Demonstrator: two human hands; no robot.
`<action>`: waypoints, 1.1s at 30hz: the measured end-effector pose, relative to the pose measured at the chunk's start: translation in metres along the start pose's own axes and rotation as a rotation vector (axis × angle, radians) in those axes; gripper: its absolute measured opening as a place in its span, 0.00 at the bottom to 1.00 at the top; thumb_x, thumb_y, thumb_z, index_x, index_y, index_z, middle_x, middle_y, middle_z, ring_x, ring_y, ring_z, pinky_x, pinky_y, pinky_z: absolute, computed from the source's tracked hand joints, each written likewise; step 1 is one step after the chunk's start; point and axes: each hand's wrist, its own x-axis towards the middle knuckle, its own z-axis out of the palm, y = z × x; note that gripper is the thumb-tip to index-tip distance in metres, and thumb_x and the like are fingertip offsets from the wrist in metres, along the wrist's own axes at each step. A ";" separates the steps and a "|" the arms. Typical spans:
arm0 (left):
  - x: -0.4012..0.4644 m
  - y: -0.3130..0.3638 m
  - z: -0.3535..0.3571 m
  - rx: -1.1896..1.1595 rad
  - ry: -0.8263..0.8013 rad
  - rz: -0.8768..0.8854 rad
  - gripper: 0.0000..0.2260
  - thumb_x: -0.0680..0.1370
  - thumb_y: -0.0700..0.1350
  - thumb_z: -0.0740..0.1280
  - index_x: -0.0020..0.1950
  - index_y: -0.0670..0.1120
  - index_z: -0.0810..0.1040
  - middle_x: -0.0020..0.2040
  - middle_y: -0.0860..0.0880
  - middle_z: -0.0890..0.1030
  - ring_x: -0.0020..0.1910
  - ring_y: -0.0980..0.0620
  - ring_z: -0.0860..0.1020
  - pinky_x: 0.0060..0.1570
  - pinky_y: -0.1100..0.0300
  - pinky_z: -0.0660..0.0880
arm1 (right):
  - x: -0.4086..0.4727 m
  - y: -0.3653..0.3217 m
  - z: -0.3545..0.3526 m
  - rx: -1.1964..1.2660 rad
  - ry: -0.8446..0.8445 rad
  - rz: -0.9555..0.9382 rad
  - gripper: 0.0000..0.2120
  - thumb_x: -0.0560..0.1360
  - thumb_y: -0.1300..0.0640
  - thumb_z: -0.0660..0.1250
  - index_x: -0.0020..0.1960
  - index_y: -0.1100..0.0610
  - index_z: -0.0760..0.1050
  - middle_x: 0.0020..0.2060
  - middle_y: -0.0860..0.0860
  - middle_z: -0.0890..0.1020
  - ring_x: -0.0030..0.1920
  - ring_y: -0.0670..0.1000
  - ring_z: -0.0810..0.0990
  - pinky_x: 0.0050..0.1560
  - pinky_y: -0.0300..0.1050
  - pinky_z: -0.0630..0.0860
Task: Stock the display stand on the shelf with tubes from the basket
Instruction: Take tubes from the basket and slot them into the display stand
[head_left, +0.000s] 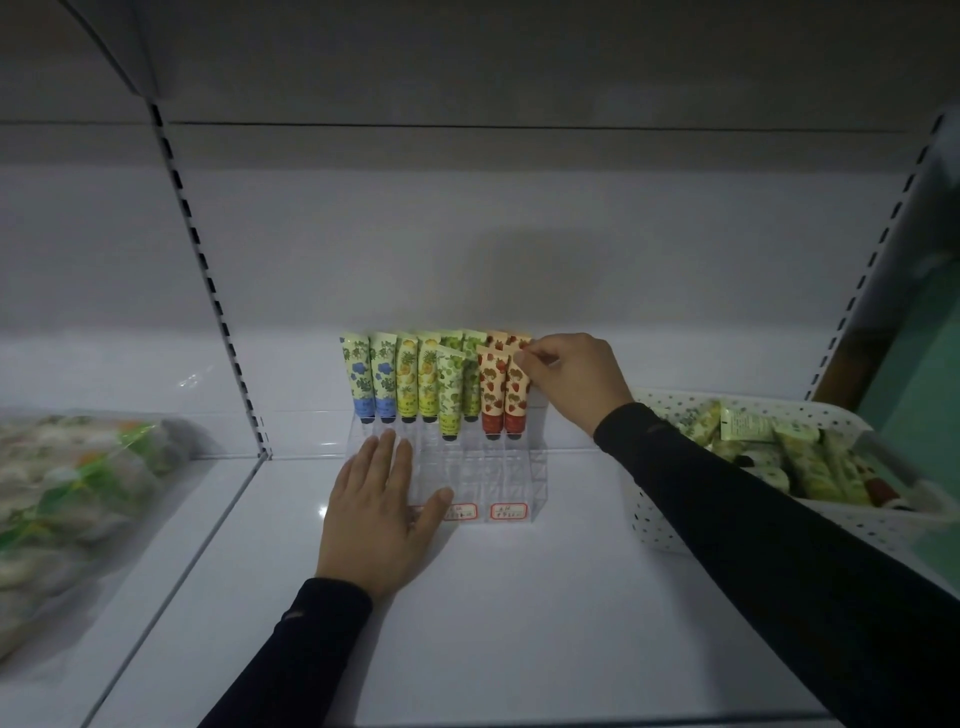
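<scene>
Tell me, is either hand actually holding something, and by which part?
The right hand pinches the top edge of a strawberry tube standing in the clear stand. The left hand holds nothing; it lies flat on the stand's front.

Left grip (384, 499) lies flat (fingers spread); right grip (566, 376) pinches.

Two bare hands, no gloves, rings or watch visible. Left hand (382, 512) and right hand (569, 379) both come out of long black sleeves. Left sleeve (291, 660) is snug, cuff ending at the wrist. Right sleeve (769, 525) same dark fabric, plain, with a faint crease near the cuff. No logos or markings readable.
</scene>
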 end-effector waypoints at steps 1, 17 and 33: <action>0.000 0.000 -0.001 -0.003 0.001 -0.002 0.40 0.78 0.69 0.45 0.75 0.40 0.69 0.76 0.41 0.67 0.76 0.41 0.63 0.74 0.47 0.58 | 0.001 0.000 0.000 0.003 -0.008 0.008 0.12 0.77 0.52 0.67 0.48 0.60 0.84 0.46 0.53 0.86 0.47 0.51 0.82 0.51 0.40 0.75; 0.000 0.003 -0.017 -0.096 -0.033 -0.017 0.46 0.74 0.74 0.41 0.77 0.41 0.65 0.78 0.43 0.64 0.78 0.44 0.60 0.76 0.50 0.55 | -0.023 0.001 -0.065 -0.073 0.042 -0.045 0.17 0.80 0.46 0.61 0.51 0.57 0.83 0.49 0.47 0.85 0.47 0.45 0.80 0.47 0.34 0.69; 0.045 0.196 -0.078 -0.301 -0.166 0.496 0.23 0.82 0.58 0.59 0.71 0.46 0.73 0.68 0.48 0.76 0.65 0.50 0.73 0.59 0.63 0.65 | -0.092 0.105 -0.183 -0.346 -0.196 0.162 0.19 0.79 0.44 0.62 0.64 0.53 0.77 0.62 0.51 0.78 0.61 0.50 0.75 0.55 0.39 0.67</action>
